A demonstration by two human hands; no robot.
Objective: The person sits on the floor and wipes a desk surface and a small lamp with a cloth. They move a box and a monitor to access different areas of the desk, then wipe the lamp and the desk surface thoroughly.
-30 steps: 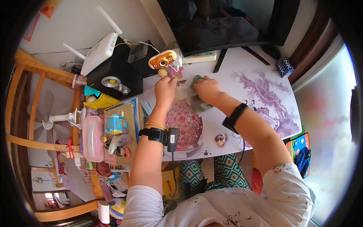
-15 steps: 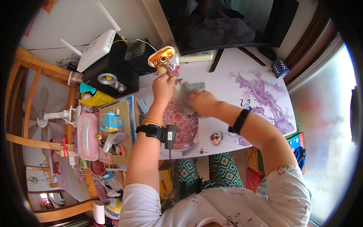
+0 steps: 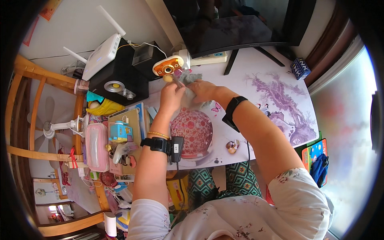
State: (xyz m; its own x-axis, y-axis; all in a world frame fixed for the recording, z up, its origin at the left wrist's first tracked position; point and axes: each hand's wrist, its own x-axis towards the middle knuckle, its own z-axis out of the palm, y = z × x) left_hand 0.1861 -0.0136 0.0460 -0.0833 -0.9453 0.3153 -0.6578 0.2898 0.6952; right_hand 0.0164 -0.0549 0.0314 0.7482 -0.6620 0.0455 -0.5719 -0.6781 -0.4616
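An orange-and-white webcam (image 3: 168, 66) with a round lens stands at the far left part of the desk. The fingers of my left hand (image 3: 172, 98) are closed on its lower part, just below a small pale ball. My right hand (image 3: 203, 91) presses a grey-green cloth (image 3: 189, 77) against the webcam's lower part, right beside my left fingers. Some of the cloth hangs down between my two hands. My fingers hide the webcam's base.
Behind my hands stands a dark monitor (image 3: 240, 30), with a white power strip (image 3: 210, 58) beneath it. A black speaker (image 3: 116, 76) carries a white router (image 3: 102, 54). A shiny brown trinket (image 3: 232, 147) lies near the front edge, and a blue box (image 3: 300, 69) sits back right.
My right hand has carried the cloth from the desk's middle farther back and left, up to the webcam. The webcam has shifted slightly left and tilted in my left hand.
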